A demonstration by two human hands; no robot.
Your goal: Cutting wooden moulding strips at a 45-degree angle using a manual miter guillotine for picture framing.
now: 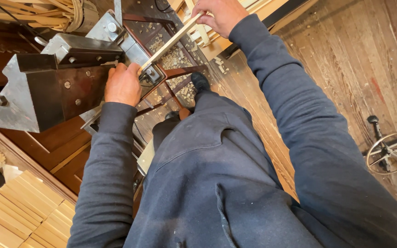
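from the head camera, looking down, a thin pale wooden strip (173, 40) runs on a slant, its long axis going from the upper right down to the lower left. the right hand (218, 14) is closed round its upper end near the top edge of the picture; the left hand (124, 84) sits at its lower end, fingers curled and pressing it against the metal cutting machine (56, 78), so the left hand is the nearer one to the machine. small wood offcuts (175, 59) litter the plank floor (345, 55) under the machine's frame. a stack of pale wooden blocks (19, 211) lies at the lower left, well apart from both hands. no packages, labels or signs are visible.
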